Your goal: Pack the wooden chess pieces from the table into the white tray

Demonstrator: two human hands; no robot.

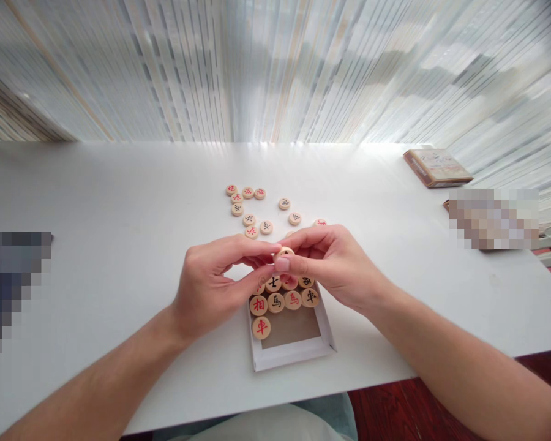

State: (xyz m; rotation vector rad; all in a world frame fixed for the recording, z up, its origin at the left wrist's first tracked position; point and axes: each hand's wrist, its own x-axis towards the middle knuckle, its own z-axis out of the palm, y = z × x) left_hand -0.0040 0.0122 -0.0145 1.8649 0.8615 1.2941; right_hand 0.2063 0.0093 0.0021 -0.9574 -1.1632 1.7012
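A round wooden Chinese chess piece (pixel 284 252) with a dark mark is pinched between my two hands, above a shallow white box (pixel 327 324). My left hand (pixel 227 272) grips its left side with thumb and fingertips. On the other side my right hand (pixel 326 263) holds it the same way, thumb in front. Rows of red and black pieces lie face up in the box, among them a red piece (pixel 261 327) alone at the left of the front row. Brown box bottom shows beside it. My hands partly cover the rear rows.
Several loose chess pieces (pixel 248 220) lie scattered on the white table (pixel 119 202) beyond my hands. A brown-edged flat box (pixel 438 168) sits at the back right, near a blurred-out object (pixel 491 219). Another blurred dark object (pixel 13 288) is at the left. A striped curtain (pixel 257 73) hangs behind.
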